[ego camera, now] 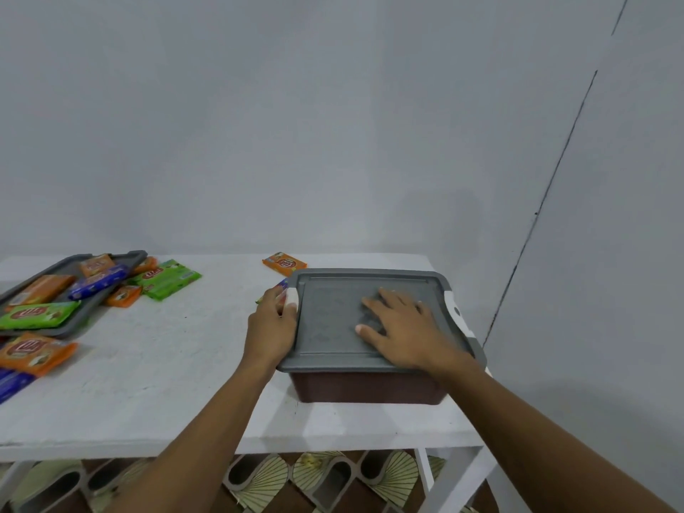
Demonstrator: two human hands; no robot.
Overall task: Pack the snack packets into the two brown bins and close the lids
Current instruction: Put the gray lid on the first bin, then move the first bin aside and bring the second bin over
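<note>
Here a brown bin (370, 386) sits at the near right of the white bench (166, 364), with its grey lid (333, 316) lying flat on top. The right hand (403, 331) rests palm down on the lid's right half, its fingers (374, 303) spread and flat against the surface, holding nothing. The left hand (272, 327) is at the lid's left edge, its fingers curled around a white latch (292, 299) there; whether they pinch it or only touch it, I cannot tell. A second white latch (457, 314) shows on the lid's right edge. Just beyond the left hand, the corner of a purple packet (283, 284) peeks out beside the bin. An orange packet (285, 262) lies alone on the bench just behind the bin's far left corner, apart from it.

At the far left of the bench lies a grey tray (129, 259) that looks like another lid, tilted slightly, with packets on it: an orange bar (40, 292), a purple one (98, 281) and a green one (37, 314). A green packet (166, 279) lies just right of the tray, partly against it, with a small orange pack (124, 296) beside it. Nearer, at the left edge, a large orange packet (35, 351) lies on the bench with a blue packet (11, 386) below it, cut off by the frame. A second bin is out of view.
</note>
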